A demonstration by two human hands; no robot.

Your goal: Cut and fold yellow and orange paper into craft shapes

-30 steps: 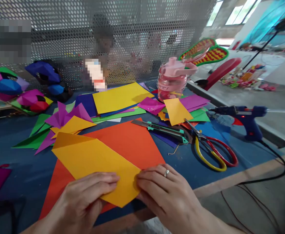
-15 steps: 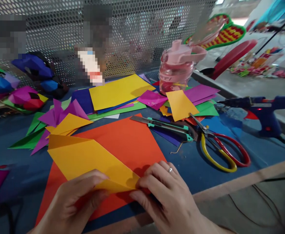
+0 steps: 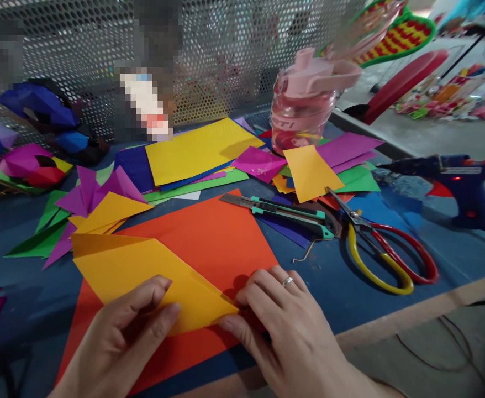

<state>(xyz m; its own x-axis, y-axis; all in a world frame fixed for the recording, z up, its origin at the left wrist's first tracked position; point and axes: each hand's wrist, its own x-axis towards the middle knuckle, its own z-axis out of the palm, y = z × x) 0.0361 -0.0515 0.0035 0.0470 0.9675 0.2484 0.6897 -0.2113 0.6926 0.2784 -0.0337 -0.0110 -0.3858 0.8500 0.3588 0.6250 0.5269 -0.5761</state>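
Note:
A folded yellow-orange paper sheet (image 3: 143,271) lies slanted over a larger red-orange sheet (image 3: 221,243). Its far left edge is creased over. My right hand (image 3: 284,320), with a ring on one finger, pinches the sheet's pointed right corner between thumb and fingers. My left hand (image 3: 130,326) rests on the near left part of the same sheet. Its thumb and index finger are apart, and yellow paper shows between them; the other fingers are curled and partly hidden. Beyond the hands, a utility knife (image 3: 288,213) lies across the red-orange sheet's far right edge.
Scissors (image 3: 383,249) and a blue glue gun (image 3: 458,182) lie on the right. A pink bottle (image 3: 302,105) stands behind paper pieces. Folded purple paper (image 3: 101,190), a yellow paper stack (image 3: 201,152) and faceted paper shapes (image 3: 35,163) surround the work. The table's edge (image 3: 391,315) runs near right.
My left thumb and index finger have parted from their pinch on the yellow-orange sheet's near edge. That edge now lies flatter. My right hand stays at the right corner. The view has shifted slightly.

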